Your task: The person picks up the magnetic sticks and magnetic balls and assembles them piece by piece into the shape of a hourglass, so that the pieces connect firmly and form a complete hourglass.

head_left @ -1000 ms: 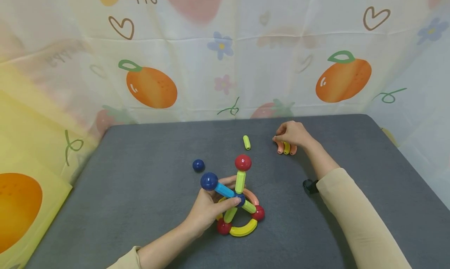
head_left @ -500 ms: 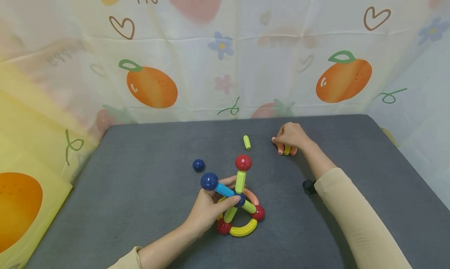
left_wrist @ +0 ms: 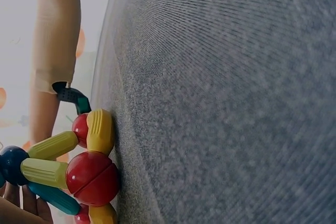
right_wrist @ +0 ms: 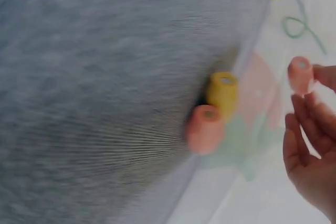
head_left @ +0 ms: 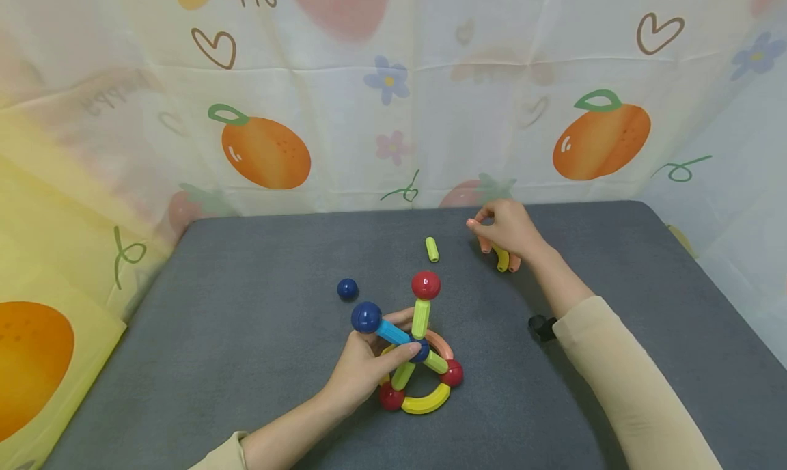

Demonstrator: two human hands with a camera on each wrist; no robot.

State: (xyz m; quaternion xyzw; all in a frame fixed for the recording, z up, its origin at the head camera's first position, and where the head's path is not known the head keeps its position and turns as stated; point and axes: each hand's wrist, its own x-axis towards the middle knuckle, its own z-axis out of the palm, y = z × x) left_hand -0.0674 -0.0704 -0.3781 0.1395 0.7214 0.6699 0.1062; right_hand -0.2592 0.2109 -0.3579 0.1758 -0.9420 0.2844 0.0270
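My left hand (head_left: 359, 371) grips a magnetic stick-and-ball structure near its middle, thumb on the central dark blue ball (head_left: 421, 350). A green stick (head_left: 421, 318) with a red ball (head_left: 425, 285) on top rises from that ball. A light blue stick (head_left: 393, 333) leads left to another blue ball (head_left: 366, 317). Below, red balls (left_wrist: 93, 178) join curved sticks into a ring on the table. At the back right, my right hand (head_left: 512, 227) pinches an orange curved stick (right_wrist: 301, 75), raised off the table. Beside it lie a yellow curved stick (right_wrist: 223, 95) and another orange one (right_wrist: 205, 129).
A loose green stick (head_left: 432, 249) lies left of my right hand. A loose dark blue ball (head_left: 347, 289) sits behind the structure. The grey table (head_left: 246, 333) ends at a printed cloth (head_left: 344, 115) behind. A black wrist device (head_left: 542, 327) hangs under my right sleeve.
My right hand has lifted the orange curved stick away from the other curved sticks, moving up and slightly left. The left hand and the structure have stayed in place.
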